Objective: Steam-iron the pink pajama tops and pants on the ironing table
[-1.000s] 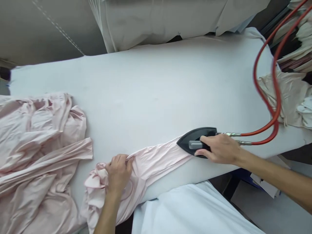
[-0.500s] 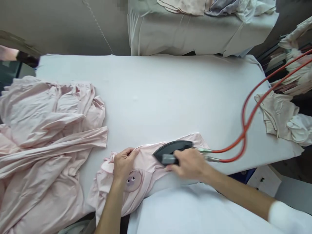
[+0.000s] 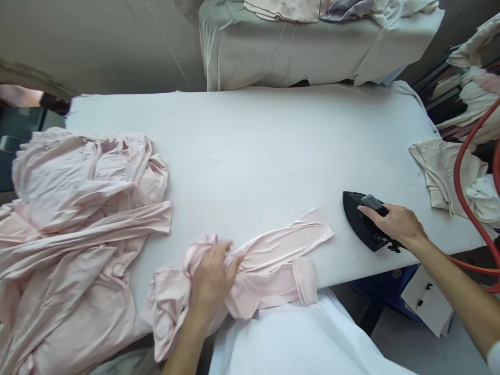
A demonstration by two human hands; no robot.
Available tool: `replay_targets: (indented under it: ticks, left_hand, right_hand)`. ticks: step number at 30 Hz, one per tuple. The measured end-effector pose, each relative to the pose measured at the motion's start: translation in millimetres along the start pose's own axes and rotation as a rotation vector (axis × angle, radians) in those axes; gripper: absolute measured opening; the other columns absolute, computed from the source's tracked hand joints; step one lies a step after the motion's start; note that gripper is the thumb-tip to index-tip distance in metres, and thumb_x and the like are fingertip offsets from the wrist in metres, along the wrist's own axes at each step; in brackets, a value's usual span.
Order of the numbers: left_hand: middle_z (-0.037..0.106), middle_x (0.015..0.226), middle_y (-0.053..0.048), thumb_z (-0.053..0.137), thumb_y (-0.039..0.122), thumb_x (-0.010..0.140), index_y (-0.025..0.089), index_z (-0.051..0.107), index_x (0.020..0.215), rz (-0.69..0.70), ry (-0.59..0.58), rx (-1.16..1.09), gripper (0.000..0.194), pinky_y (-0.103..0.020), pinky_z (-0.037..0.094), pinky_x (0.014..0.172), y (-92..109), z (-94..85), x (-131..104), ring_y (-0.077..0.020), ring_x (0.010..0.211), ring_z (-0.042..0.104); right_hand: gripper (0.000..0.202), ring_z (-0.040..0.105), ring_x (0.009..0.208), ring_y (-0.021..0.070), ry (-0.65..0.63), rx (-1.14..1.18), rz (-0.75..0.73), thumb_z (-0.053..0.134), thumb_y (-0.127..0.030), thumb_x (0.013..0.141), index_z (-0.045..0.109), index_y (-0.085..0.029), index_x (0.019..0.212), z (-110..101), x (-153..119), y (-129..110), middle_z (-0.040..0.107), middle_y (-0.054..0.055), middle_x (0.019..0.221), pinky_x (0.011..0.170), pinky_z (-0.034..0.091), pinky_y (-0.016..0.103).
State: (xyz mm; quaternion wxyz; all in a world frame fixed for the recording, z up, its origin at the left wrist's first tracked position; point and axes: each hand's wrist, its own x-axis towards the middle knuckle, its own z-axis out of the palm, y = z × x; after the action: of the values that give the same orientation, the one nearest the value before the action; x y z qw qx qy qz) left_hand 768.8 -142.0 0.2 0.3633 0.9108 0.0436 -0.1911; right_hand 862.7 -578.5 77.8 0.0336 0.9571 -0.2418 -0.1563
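A broad counter [image 3: 250, 156] covered in white cloth spans the scene. Beyond its far edge is a pale, cloth-draped stand [image 3: 312, 57] with folded light fabrics [image 3: 285, 9] on top. A large, rumpled heap of pale pink garments [image 3: 74, 224] covers the left part of the counter. Nearer the middle, by the near edge, lies a separate pale pink cloth garment [image 3: 269, 291], bunched at its left end and flatter at its right. Its longer flat strip runs rightward and slightly far, ending short of the black, pointed iron [image 3: 357, 224].

The left hand [image 3: 211, 278] is the nearer one to this garment, lying over the bunched part, thumb and forefinger apart; blur hides whether it grips any cloth. The right hand [image 3: 400, 226] is wrapped around the iron's handle, to the right of the garment and apart from it. The iron's tip points far and left; whether its sole touches the counter, I cannot tell.

Folded beige cloths [image 3: 441, 166] sit at the right end, near a curving red hose [image 3: 458, 174]. Of containers, a dark green, box-like one [image 3: 19, 130] stands at the left, contents hidden. Below the near right edge, a blue object [image 3: 385, 289], perhaps a bin, is beside white sheets [image 3: 427, 302].
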Motion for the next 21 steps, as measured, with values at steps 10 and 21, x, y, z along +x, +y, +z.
replay_targets:
  ticks: [10,21]
  left_hand:
    - [0.067,0.067,0.001,0.061,0.039,0.081,0.020,0.070,0.078,-0.039,0.364,-0.265,0.022,-0.023,0.047,0.059,-24.4,-3.0,7.6,-0.0138,0.061,0.059]
    - [0.068,0.089,-0.007,0.060,0.009,0.077,0.020,0.068,0.082,0.437,0.047,0.230,0.015,-0.042,0.039,0.083,13.0,33.9,-37.3,-0.0244,0.095,0.058]
  right_hand:
    - [0.058,0.067,0.075,0.0262,-0.382,-0.189,-0.981,0.049,-0.076,0.079,0.065,-0.021,0.077,11.1,-92.9,-159.0,0.070,0.009,0.077,0.059,0.038,0.029]
    - [0.056,0.064,0.078,0.0257,-0.136,0.002,-0.571,0.043,-0.070,0.086,0.064,-0.019,0.076,0.4,-11.6,-122.3,0.069,0.011,0.082,0.064,0.042,0.032]
